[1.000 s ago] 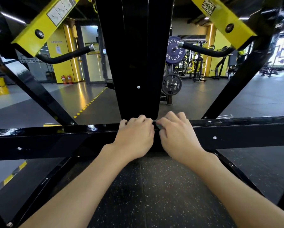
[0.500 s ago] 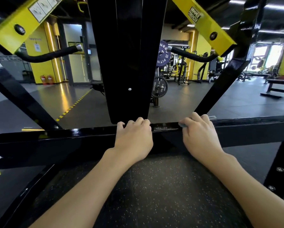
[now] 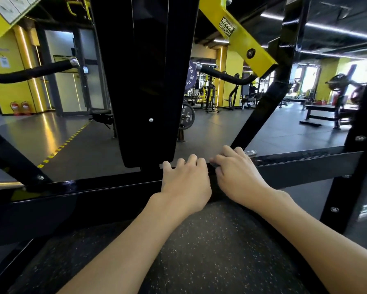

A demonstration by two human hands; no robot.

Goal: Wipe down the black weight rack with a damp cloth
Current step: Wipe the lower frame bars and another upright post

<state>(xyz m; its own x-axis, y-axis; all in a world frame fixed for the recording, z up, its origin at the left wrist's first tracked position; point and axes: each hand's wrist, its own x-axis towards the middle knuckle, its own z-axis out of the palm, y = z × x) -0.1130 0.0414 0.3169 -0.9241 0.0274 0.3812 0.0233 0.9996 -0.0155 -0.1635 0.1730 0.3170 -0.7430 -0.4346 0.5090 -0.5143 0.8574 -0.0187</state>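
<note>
Above the bar [image 3: 305, 164], a black pad [image 3: 144, 81] looms; left hand [image 3: 185, 183] grips the bar, right hand [image 3: 237, 175] clutches a cloth [image 3: 215, 164].

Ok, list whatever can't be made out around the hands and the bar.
Head view:
cloth: nearly all under the right hand; only a pale edge shows.
left hand fingertips: curled behind the crossbar.
purple plate lettering: half hidden by the black upright.

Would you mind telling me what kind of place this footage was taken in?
Almost certainly a commercial gym: a round black weight plate hangs on a stand, a yellow steel machine arm labelled Hammer Strength crosses overhead, and a black flat bench sits on the dark rubber floor.
</note>
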